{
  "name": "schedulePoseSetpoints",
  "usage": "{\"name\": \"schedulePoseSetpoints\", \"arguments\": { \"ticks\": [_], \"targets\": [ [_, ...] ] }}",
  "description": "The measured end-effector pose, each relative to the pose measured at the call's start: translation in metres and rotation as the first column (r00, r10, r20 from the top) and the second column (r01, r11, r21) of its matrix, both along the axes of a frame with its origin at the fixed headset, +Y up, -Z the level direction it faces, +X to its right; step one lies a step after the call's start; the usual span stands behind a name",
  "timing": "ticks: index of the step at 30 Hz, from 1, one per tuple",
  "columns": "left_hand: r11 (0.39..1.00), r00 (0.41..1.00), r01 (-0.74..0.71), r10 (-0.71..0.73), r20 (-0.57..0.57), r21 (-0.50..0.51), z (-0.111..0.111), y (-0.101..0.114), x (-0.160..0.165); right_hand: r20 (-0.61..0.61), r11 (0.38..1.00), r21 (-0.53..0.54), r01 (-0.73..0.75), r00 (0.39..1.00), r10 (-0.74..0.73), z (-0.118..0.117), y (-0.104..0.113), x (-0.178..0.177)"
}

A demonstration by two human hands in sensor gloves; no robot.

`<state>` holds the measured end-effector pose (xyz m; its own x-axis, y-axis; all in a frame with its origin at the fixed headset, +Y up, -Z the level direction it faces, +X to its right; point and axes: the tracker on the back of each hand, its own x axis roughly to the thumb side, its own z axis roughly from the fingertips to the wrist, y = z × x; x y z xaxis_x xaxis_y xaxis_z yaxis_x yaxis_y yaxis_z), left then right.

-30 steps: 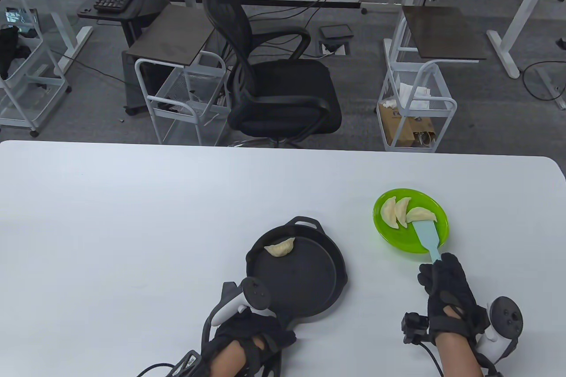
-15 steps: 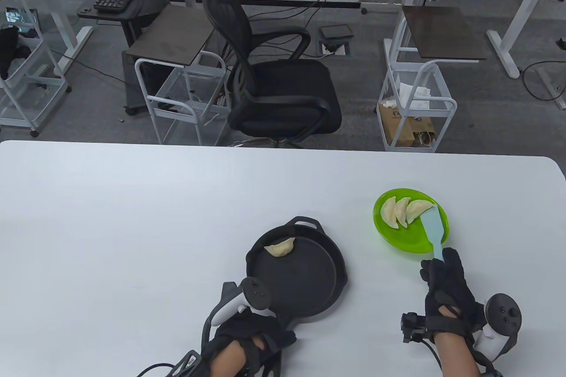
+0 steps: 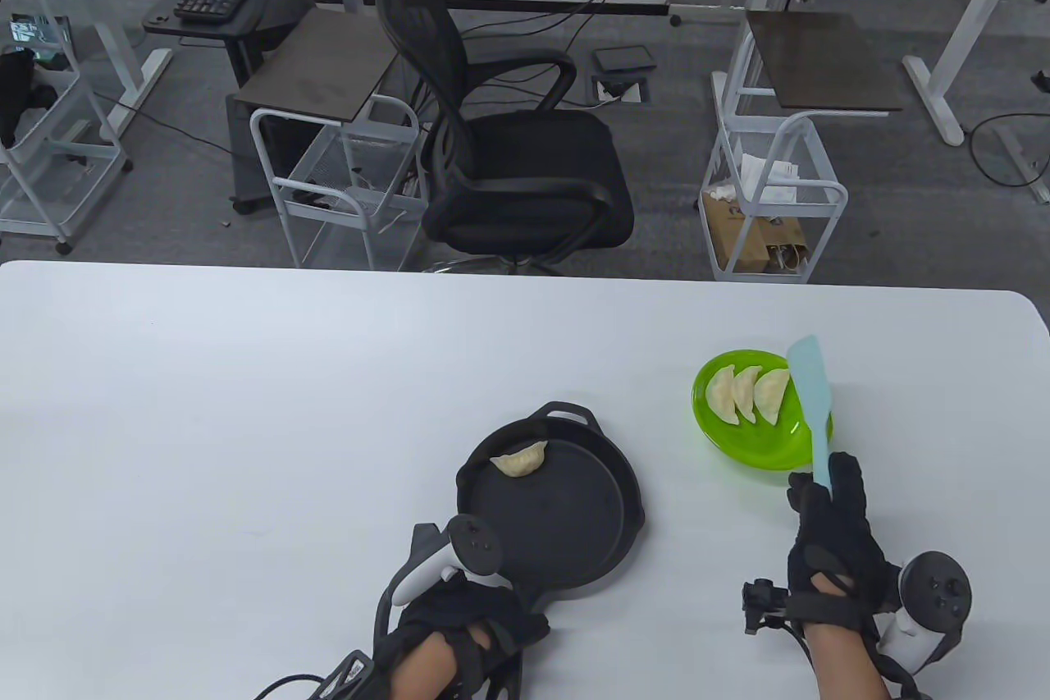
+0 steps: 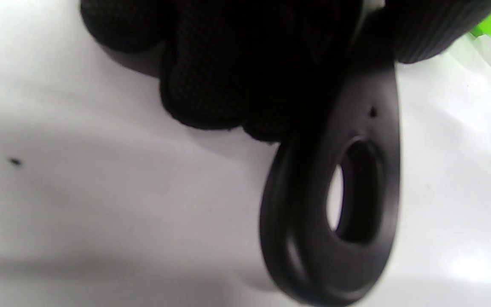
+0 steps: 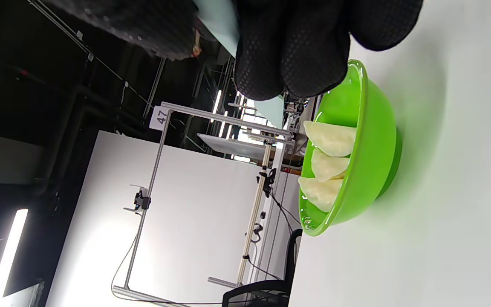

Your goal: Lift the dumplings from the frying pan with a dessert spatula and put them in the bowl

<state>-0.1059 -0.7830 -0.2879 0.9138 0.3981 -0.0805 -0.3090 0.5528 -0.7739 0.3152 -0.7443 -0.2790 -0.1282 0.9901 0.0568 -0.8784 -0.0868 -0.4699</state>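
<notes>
A black frying pan (image 3: 566, 519) lies on the white table with one pale dumpling (image 3: 519, 460) near its far left rim. My left hand (image 3: 459, 618) grips the pan's handle (image 4: 335, 204) at the near side. The green bowl (image 3: 767, 450) to the right holds three dumplings (image 3: 748, 396) side by side, also visible as dumplings (image 5: 328, 164) inside the bowl (image 5: 369, 166) in the right wrist view. My right hand (image 3: 828, 528) holds the light blue dessert spatula (image 3: 810, 396) by its handle, the blade raised over the bowl's right rim with nothing on it.
The white table (image 3: 246, 421) stretches wide to the left and behind the pan. Beyond its far edge stand a black office chair (image 3: 509, 158) and two white wire carts (image 3: 771, 191).
The spatula slid out from under the third dumpling, left it in the bowl, and rose up and to the right. The left hand and the pan stayed still.
</notes>
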Motion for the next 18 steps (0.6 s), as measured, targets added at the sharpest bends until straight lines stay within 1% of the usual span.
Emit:
{"name": "schedulePoseSetpoints", "arguments": {
  "ticks": [7, 12, 18],
  "targets": [
    [1.0, 1.0, 0.0, 0.0, 0.0, 0.0, 0.0, 0.0, 0.0, -0.068, 1.0, 0.025, 0.008, 0.998, -0.007, -0.001, 0.002, -0.01],
    [1.0, 1.0, 0.0, 0.0, 0.0, 0.0, 0.0, 0.0, 0.0, -0.137, 0.999, 0.035, 0.021, 0.99, -0.016, -0.001, 0.003, -0.02],
    [1.0, 1.0, 0.0, 0.0, 0.0, 0.0, 0.0, 0.0, 0.0, -0.249, 0.999, 0.005, 0.039, 0.968, -0.036, 0.0, 0.003, -0.037]
  ]
}}
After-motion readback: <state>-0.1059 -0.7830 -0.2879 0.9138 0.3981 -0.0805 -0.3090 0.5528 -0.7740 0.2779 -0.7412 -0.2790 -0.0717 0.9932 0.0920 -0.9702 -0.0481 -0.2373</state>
